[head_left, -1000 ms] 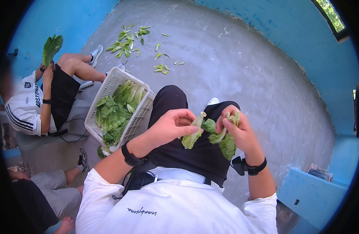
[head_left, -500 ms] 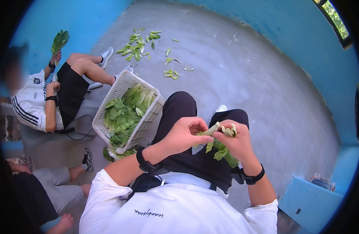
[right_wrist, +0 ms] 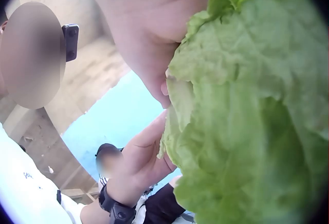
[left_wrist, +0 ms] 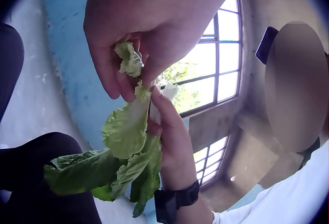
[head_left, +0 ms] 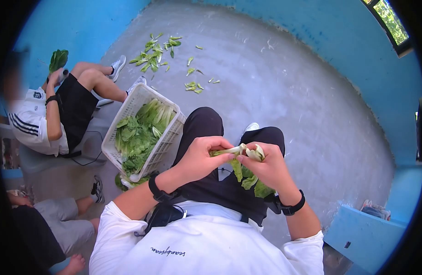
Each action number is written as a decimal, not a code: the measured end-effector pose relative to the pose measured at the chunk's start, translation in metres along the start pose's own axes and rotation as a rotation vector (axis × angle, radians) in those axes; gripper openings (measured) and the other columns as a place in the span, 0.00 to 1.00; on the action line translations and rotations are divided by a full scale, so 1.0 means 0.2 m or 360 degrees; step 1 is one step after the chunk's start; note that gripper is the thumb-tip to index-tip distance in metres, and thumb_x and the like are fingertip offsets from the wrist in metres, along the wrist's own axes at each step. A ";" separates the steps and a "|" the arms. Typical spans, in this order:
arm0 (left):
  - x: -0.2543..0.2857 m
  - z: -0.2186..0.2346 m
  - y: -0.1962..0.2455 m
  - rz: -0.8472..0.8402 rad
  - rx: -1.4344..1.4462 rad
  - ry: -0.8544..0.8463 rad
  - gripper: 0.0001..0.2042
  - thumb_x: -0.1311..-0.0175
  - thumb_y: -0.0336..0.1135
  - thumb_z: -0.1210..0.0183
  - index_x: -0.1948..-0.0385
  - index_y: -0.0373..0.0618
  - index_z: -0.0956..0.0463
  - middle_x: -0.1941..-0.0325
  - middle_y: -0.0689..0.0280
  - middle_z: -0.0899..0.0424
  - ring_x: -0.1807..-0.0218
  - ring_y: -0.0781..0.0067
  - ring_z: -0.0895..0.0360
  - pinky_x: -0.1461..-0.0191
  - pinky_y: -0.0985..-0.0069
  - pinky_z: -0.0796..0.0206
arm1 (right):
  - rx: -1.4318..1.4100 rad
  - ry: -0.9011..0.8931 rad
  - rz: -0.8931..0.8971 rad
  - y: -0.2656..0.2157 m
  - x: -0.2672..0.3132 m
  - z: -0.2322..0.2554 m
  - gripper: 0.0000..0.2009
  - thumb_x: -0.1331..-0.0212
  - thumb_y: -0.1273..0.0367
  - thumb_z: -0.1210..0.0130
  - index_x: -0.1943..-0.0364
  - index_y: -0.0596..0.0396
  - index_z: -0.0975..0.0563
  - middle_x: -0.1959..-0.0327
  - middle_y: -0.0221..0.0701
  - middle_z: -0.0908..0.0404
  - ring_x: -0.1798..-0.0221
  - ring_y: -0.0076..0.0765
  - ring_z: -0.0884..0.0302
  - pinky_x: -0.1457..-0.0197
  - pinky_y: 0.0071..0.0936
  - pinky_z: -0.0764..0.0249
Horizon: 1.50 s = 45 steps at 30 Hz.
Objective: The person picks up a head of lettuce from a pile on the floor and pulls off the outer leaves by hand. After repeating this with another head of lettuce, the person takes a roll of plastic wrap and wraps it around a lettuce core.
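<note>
In the head view my left hand [head_left: 197, 158] pinches a small lettuce leaf, its pale stem [head_left: 232, 150] pointing toward my right hand. My right hand [head_left: 269, 166] grips a bunch of lettuce leaves [head_left: 248, 179] by their white stem ends [head_left: 255, 153], the green blades hanging below. Both hands meet over the lap, thumbs almost together. From the left wrist view, a crumpled leaf edge [left_wrist: 129, 59] shows between the left fingers, and the bunch [left_wrist: 127, 131] droops beside the right hand [left_wrist: 174, 139]. Broad blades [right_wrist: 247, 105] fill much of the right wrist view, hiding part of both hands.
A white plastic crate [head_left: 170, 130] full of lettuce [head_left: 140, 133] stands left of the knees. Torn leaves [head_left: 149, 55] lie scattered on the grey floor [head_left: 266, 82]. A seated person [head_left: 37, 117] at left holds a dark green leaf [head_left: 58, 60]. A blue bench [head_left: 362, 233] is at right.
My hands were apart, the left leaf hanging with its stem up; they have come together. That leaf has since turned sideways. The person at left has lowered a raised leaf.
</note>
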<state>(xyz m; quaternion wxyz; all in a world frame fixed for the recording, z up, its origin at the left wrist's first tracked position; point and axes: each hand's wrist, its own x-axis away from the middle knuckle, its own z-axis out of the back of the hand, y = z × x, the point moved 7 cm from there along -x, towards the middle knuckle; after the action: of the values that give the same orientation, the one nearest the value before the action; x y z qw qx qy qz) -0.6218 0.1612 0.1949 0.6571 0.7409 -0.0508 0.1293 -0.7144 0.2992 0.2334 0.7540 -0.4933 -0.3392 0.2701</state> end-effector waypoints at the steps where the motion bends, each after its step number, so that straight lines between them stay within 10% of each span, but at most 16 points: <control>1: 0.00 0.00 0.00 0.0014 -0.0023 -0.0011 0.08 0.35 0.25 0.36 0.57 0.34 0.19 0.60 0.64 0.13 0.55 0.82 0.17 0.51 0.81 0.25 | -0.0014 -0.0010 -0.0024 -0.01 0.01 0.00 0.08 0.43 0.71 0.34 0.64 0.64 0.17 0.80 0.31 0.21 0.76 0.18 0.28 0.71 0.24 0.31; 15: 0.09 0.08 0.10 0.0036 -0.0497 -0.0293 0.04 0.39 0.24 0.34 0.65 0.34 0.16 0.68 0.66 0.12 0.63 0.82 0.18 0.56 0.81 0.27 | 0.0416 -0.0269 0.0124 -0.03 0.10 0.07 0.05 0.54 0.76 0.35 0.71 0.62 0.16 0.77 0.36 0.17 0.75 0.32 0.20 0.68 0.28 0.26; 24: 0.12 0.14 -0.01 0.0205 0.0589 -0.0172 0.10 0.26 0.33 0.43 0.52 0.36 0.22 0.56 0.59 0.13 0.54 0.68 0.14 0.45 0.69 0.21 | -0.0409 -0.0225 -0.0079 0.04 0.07 0.05 0.03 0.37 0.76 0.42 0.61 0.60 0.20 0.72 0.22 0.20 0.68 0.17 0.25 0.63 0.20 0.29; 45: 0.07 -0.13 -0.05 0.0276 0.0235 -0.0629 0.13 0.24 0.38 0.44 0.58 0.36 0.16 0.70 0.72 0.18 0.69 0.85 0.26 0.62 0.82 0.32 | 0.0207 -0.0119 0.0409 -0.04 0.02 -0.04 0.10 0.43 0.68 0.32 0.73 0.59 0.21 0.80 0.33 0.20 0.77 0.31 0.22 0.71 0.24 0.28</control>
<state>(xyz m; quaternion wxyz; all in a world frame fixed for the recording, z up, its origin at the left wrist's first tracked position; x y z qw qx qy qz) -0.6100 0.1895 0.1918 0.5649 0.7907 -0.2325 0.0411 -0.7044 0.2941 0.2400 0.7304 -0.4723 -0.2829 0.4042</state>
